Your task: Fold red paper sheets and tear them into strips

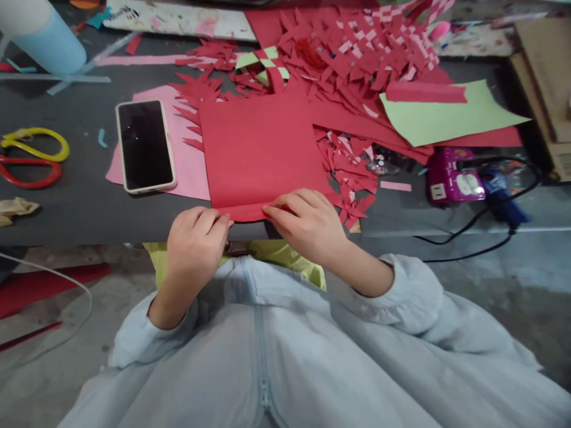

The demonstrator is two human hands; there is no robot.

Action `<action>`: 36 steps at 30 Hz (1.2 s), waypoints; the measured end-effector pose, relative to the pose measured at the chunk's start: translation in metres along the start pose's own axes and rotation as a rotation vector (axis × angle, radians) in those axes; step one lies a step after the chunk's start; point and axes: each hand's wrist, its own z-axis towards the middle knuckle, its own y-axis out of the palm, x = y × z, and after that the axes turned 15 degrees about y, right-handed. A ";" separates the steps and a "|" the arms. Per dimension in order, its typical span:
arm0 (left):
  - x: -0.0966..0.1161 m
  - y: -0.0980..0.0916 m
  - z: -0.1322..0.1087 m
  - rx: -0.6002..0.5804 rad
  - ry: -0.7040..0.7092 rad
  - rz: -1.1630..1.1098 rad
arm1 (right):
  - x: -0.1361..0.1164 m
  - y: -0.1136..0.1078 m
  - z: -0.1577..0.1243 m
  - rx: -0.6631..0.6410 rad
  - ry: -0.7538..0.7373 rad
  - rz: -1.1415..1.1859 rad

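A sheet of red paper lies flat in front of me, with a narrow strip turned up along its near edge. My left hand pinches the left end of that folded strip at the table's front edge. Farther along the same fold, my right hand presses and grips the paper between thumb and fingers. Under the sheet's left side sits pink paper, with a smartphone resting on it. Cut red paper pieces surround the sheet's right side and far edge.
Scissors with yellow and red handles lie at the left. A bottle of blue liquid stands far left. On the right are green paper, a purple box and a blue glue gun with a black cord. Cardboard leans beyond.
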 end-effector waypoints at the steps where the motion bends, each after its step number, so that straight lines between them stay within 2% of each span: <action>1: 0.001 0.000 0.000 0.003 -0.007 -0.001 | -0.005 0.001 0.001 -0.010 0.018 0.027; 5: 0.004 0.002 0.002 0.013 -0.043 -0.004 | -0.023 0.006 0.004 -0.030 0.103 0.130; 9: 0.008 0.002 -0.002 0.001 -0.104 -0.033 | -0.027 0.007 0.010 -0.067 0.215 0.233; 13: 0.016 -0.006 -0.009 0.101 -0.157 -0.015 | -0.026 0.003 0.020 -0.177 0.312 0.315; 18: 0.030 -0.009 -0.014 0.168 -0.017 -0.159 | -0.025 -0.003 0.035 -0.370 0.406 0.303; 25: 0.039 0.002 -0.014 0.034 -0.077 -0.108 | -0.027 -0.010 0.054 -0.556 0.433 0.169; 30: 0.040 0.004 -0.013 -0.029 -0.111 -0.130 | -0.027 -0.013 0.062 -0.613 0.421 0.112; 36: 0.039 0.003 -0.014 -0.036 -0.126 -0.130 | -0.027 -0.012 0.064 -0.629 0.425 0.083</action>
